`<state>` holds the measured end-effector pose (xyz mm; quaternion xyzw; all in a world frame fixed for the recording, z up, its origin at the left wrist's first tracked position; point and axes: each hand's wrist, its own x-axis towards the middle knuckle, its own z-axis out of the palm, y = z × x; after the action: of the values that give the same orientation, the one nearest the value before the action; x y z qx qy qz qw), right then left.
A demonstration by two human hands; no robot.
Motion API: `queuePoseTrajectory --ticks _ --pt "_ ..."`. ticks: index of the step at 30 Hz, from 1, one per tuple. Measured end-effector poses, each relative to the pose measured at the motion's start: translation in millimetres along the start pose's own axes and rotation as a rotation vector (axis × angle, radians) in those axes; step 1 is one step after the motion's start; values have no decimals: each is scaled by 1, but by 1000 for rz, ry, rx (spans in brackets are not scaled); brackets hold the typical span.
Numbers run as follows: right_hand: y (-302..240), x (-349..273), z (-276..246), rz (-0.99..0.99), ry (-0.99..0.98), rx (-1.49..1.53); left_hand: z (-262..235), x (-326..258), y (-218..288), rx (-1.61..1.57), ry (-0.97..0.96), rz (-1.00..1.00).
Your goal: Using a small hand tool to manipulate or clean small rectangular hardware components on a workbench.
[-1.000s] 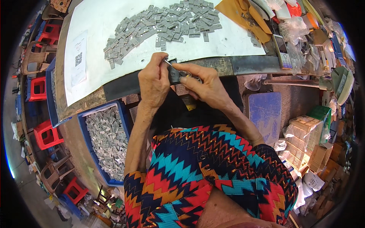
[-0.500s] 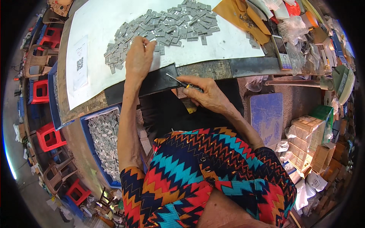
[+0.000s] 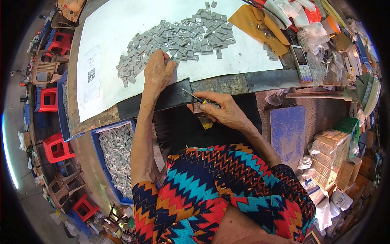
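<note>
Left hand: bare left hand [image 3: 157, 75], fingers bent and close to the thumb, at the near edge of the heap; whether a piece is pinched there, I cannot tell
Right hand: bare right hand [image 3: 227, 110], closed around a slim hand tool with a thin metal shaft and a dark-and-yellow handle [image 3: 209, 102]; its tip points to ten o'clock
Tool tip: over the black flat strip along the table edge [image 3: 172, 97], at four o'clock from the left hand; no piece shows under it
Heap: small flat grey rectangular pieces [image 3: 185, 36], spread at one o'clock from the left hand on the smooth white sheet [image 3: 239, 61]; two lie apart at its far side
Blue tub: deep blue plastic tub [image 3: 103, 160] at seven o'clock from the left hand, well filled with small grey pieces
Second tub: another blue plastic tub [image 3: 62, 118] at eight o'clock, its contents mostly hidden
Work done: many pieces lie on the sheet and in the blue tub; which lot is finished cannot be told
Work left: seemingly mid-run and between pieces, judging by the left hand at the heap and the tool tip meeting no piece; the number remaining is unclear
</note>
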<state>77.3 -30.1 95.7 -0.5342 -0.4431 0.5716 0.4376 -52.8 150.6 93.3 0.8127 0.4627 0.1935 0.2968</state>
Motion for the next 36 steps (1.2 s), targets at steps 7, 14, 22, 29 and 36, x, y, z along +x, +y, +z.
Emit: queuePoseTrajectory --ticks 7,14,22,29,36 --pt "-2 0 0 4 23 40 4 -1 -1 43 63 100" --pt "-6 0 -2 -8 35 38 2 -8 11 -166 59 88" --pt "-19 8 -8 -149 142 -68 -11 -30 9 -1025 -92 -169" --pt "-26 13 -3 -247 157 -122 -7 -54 23 -1366 -187 -159" --pt "-31 12 2 -204 122 -102 -6 -63 25 -1105 -118 -88"
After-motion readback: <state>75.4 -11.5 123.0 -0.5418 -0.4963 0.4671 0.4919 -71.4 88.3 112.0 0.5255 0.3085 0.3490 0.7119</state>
